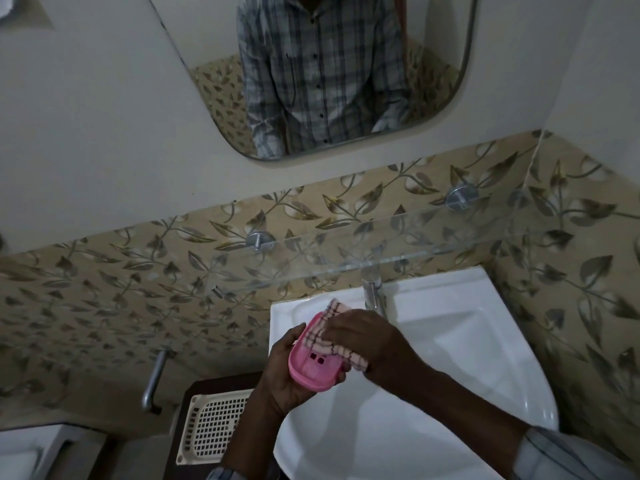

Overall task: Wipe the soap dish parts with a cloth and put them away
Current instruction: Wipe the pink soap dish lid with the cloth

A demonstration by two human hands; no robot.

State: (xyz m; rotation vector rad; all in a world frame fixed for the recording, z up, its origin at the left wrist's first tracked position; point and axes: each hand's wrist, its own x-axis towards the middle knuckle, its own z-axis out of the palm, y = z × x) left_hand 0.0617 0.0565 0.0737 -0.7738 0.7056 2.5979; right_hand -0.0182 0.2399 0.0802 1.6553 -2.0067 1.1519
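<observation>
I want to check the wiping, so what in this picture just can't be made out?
All in the head view.
Pink soap dish part: far end covered by the cloth and the right hand.
Left hand: palm hidden behind the dish part it grips.
Tap: dim, blurred behind the glass shelf.
Cream slotted tray: right side hidden by the left forearm.
Other soap dish parts: none in view.

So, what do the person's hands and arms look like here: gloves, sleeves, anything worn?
The left hand and right hand are bare: no gloves, rings or watch visible. Forearms are uncovered; grey-and-white checked shirt sleeves show near the bottom edge.
</observation>
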